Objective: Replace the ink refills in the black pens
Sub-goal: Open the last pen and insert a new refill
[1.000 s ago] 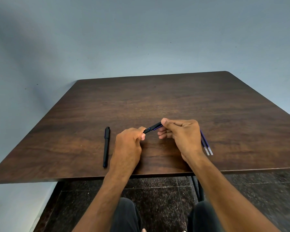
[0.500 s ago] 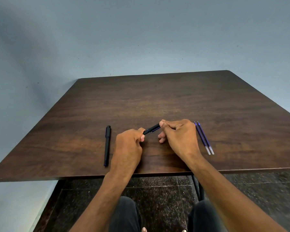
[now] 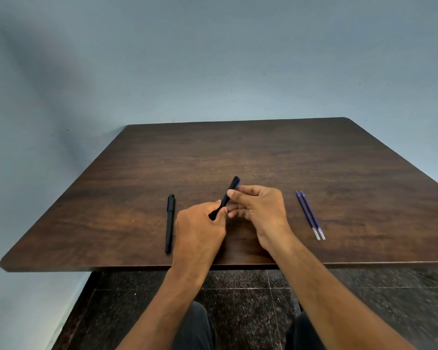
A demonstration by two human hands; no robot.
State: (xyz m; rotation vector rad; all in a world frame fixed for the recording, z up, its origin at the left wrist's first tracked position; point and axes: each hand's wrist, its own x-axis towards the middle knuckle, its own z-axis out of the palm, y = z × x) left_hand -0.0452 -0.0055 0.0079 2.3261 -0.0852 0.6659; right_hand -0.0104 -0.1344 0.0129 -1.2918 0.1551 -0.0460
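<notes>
A second black pen [image 3: 170, 223] is seen lying on the dark wooden table [image 3: 238, 152], just left of the hands. A black pen [image 3: 225, 198] is held tilted above the table's near edge, its lower end gripped by the left hand [image 3: 197, 228] and its middle pinched by the right hand [image 3: 258, 210]. Two blue refills [image 3: 310, 215] are laid side by side, touching, at the right.

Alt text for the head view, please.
Both hands, left hand and right hand, grip a black pen above a wooden table. A second black pen lies left, two blue refills right.
</notes>
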